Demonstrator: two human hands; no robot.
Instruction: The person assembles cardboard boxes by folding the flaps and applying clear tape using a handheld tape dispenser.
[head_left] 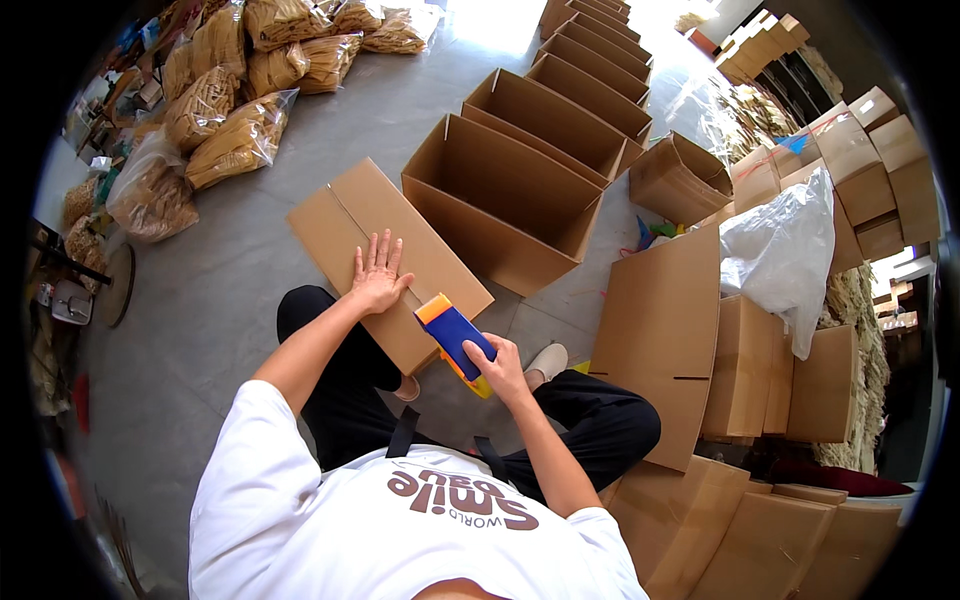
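Note:
A brown cardboard box [410, 235] lies in front of my knees, turned at a slant, its flaps meeting along a middle seam. Fingers spread, my left hand [380, 277] presses flat on the box near that seam. My right hand [497, 366] is wrapped round a blue and yellow tape dispenser [452, 338]. The dispenser's orange end sits at the near right end of the seam, close to my left hand; whether tape is stuck down there I cannot make out.
A row of open-topped cardboard boxes [500, 205] runs away from me. Flat cardboard [655, 345] and stacked cartons [745, 365] stand at my right, with a clear plastic sheet [785, 235] over some. Bags of tan material [240, 140] are piled at the far left on the grey floor [190, 310].

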